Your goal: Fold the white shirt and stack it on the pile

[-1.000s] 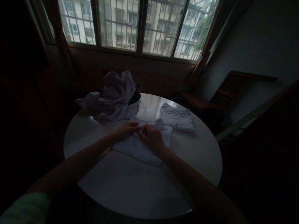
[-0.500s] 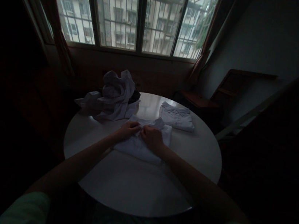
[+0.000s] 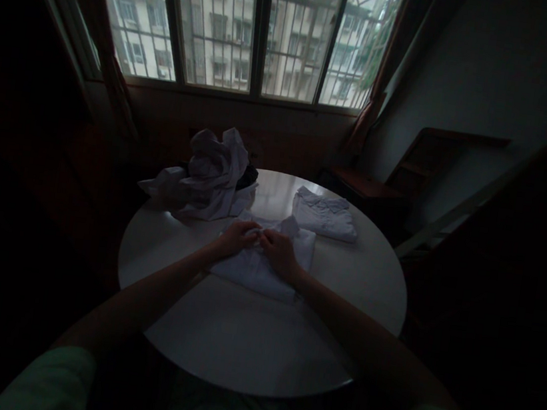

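Note:
A folded white shirt (image 3: 259,274) lies flat in the middle of the round white table (image 3: 245,342), its collar at the far side. My left hand (image 3: 239,237) and my right hand (image 3: 278,251) meet at the front of the collar. The fingers of both are closed in a pinch on the shirt cloth there. Exactly what sits between the fingertips, a button or a collar edge, is too dark and small to tell. Just beyond to the right lies a second folded white shirt (image 3: 325,215), with neither hand on it.
A crumpled heap of pale clothes (image 3: 214,177) stands at the table's back left, with something dark (image 3: 248,176) beside it. Behind the table is a barred window (image 3: 255,34) with curtains. A wooden chair (image 3: 371,184) stands at the back right. The room is dim.
Both hands stay at the collar, with only slight shifts of the fingers. The whole view has moved very slightly; the shirts and the heap lie as before.

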The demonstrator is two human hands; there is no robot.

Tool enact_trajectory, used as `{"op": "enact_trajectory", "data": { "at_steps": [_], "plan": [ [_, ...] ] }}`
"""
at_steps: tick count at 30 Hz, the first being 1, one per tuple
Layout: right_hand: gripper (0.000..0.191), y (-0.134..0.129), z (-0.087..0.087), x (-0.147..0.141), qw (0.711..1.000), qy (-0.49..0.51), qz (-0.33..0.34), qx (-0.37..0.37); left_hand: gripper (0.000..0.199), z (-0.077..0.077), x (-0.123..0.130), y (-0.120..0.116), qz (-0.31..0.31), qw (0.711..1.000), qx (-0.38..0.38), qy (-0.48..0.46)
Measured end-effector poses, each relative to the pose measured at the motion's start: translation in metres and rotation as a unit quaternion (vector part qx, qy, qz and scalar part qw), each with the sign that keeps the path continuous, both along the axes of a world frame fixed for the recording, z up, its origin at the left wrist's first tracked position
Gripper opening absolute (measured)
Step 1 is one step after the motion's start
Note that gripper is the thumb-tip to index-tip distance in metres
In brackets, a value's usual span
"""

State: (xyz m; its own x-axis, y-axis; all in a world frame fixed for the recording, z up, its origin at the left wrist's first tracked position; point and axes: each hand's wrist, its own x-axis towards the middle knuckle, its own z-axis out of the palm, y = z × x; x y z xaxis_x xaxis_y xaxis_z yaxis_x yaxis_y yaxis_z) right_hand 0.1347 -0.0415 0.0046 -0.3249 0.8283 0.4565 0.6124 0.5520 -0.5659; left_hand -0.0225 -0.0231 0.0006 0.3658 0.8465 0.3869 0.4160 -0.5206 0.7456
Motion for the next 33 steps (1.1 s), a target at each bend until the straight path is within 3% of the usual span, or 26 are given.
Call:
{"op": "enact_trajectory", "data": {
  "at_steps": [5, 9, 17, 25, 33],
  "plan": [
    [0.024, 0.001, 0.003, -0.002, 0.998, 0.054, 0.001, -0.021, 0.024, -0.002, 0.0, 0.002, 0.008, 0.999, -0.022, -0.034],
    [0.026, 0.001, 0.008, -0.003, 0.993, 0.115, 0.011, -0.034, 0.023, 0.006, 0.001, -0.001, 0.003, 0.996, -0.039, -0.081],
    [0.028, -0.005, 0.019, -0.007, 0.967, 0.234, 0.042, -0.086, 0.028, 0.017, 0.006, -0.016, -0.033, 0.961, -0.164, -0.219],
    [0.029, -0.001, 0.017, -0.004, 0.956, 0.264, 0.045, -0.12, 0.035, 0.023, 0.008, -0.023, -0.028, 0.952, -0.208, -0.224],
    [0.029, 0.001, 0.015, -0.001, 0.952, 0.271, 0.058, -0.133, 0.038, 0.022, 0.009, -0.024, -0.034, 0.955, -0.203, -0.215]
  ]
}}
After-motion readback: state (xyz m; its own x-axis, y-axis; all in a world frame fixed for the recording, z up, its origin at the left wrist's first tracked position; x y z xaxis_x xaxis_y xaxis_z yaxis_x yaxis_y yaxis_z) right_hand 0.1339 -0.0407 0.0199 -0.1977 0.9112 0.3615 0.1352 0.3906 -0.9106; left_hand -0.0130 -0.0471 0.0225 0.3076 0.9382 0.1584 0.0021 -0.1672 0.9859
